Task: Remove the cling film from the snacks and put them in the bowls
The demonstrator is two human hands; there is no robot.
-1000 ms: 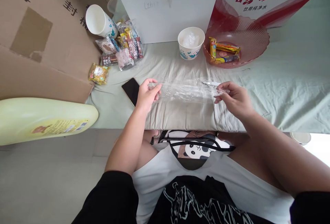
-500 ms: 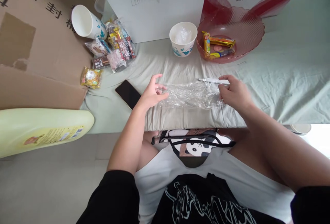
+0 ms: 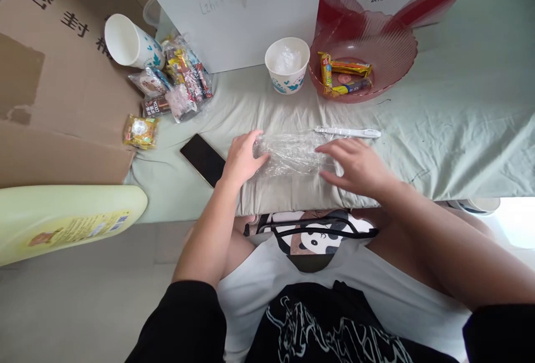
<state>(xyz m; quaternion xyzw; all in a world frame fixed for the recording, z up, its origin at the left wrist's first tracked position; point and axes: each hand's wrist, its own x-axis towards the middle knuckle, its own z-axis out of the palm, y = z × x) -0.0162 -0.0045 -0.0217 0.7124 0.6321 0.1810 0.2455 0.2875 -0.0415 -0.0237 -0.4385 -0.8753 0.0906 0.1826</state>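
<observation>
A sheet of clear plastic wrap, crinkled and shiny, lies flat on the cloth before me. My left hand is at its left end, thumb and index finger apart around the edge; the other fingers are partly hidden. At the right end, my right hand hovers or rests with thumb and fingers spread; I cannot tell how firmly it touches the wrap. Just beyond the right hand lies a white utility knife. Left of my left hand is a dark phone.
Behind stand a paper cup holding crumpled clear plastic and a pink bowl with several wrapped snacks. A tipped paper cup and packaged snacks are at left, beside a cardboard box. A yellow-green bottle juts in.
My right hand has moved left, off the knife's end, with its fingers spreading. The wrap now spans a shorter width. The whole view has shifted slightly.
</observation>
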